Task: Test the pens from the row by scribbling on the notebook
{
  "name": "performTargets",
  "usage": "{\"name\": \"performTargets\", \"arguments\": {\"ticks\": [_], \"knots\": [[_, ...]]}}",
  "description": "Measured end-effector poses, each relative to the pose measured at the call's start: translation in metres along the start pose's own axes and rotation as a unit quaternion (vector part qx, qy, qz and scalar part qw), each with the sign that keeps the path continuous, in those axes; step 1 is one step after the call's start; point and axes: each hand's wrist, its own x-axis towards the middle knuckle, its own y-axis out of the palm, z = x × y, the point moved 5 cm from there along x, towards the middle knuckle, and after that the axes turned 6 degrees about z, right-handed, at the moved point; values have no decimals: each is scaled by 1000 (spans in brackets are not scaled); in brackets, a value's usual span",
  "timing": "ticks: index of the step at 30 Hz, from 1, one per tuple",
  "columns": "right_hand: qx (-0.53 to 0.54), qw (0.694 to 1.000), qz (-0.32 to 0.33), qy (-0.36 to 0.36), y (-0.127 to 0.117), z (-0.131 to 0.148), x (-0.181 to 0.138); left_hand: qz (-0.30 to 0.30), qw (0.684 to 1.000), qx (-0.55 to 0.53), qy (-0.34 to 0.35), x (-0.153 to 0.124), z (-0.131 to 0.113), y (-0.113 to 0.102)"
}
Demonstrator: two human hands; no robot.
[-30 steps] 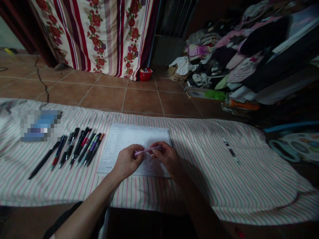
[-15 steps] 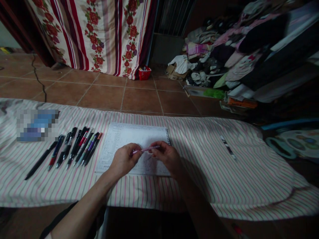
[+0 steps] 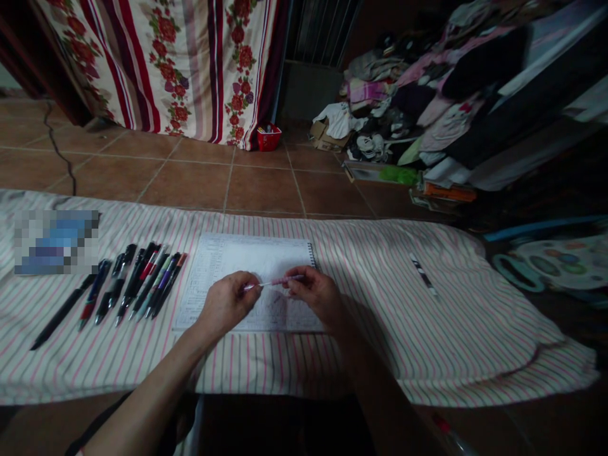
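Observation:
Both my hands hold a thin pink pen (image 3: 274,282) level above a spiral notebook (image 3: 228,259) that lies open on the striped cloth (image 3: 427,342). My left hand (image 3: 227,304) pinches the pen's left end, fingers closed. My right hand (image 3: 316,294) grips its right end, fingers closed too. A row of several pens (image 3: 128,285) lies side by side to the left of the notebook. A single black-and-white pen (image 3: 422,273) lies alone on the cloth to the right.
A blurred blue patch (image 3: 54,242) sits at the cloth's far left. Beyond the cloth lie brown floor tiles (image 3: 199,183), a floral curtain (image 3: 180,63), a small red basket (image 3: 268,137) and a heap of clothes (image 3: 427,107). A colourful paint palette (image 3: 551,263) lies at the right.
The view has drifted so everything sits slightly further left. Both hands still hold the pink pen over the notebook, nearly unmoved.

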Motion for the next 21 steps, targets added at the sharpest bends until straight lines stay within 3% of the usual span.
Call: {"name": "performTargets", "arguments": {"ticks": [13,21], "knots": [[-38,999,-26,-9,-15,-7,4,-10,998,54,39,2,-1,-3],[-45,998,-42,-22,-24,-15,7,-10,997,66,26,2,-1,-6]]}}
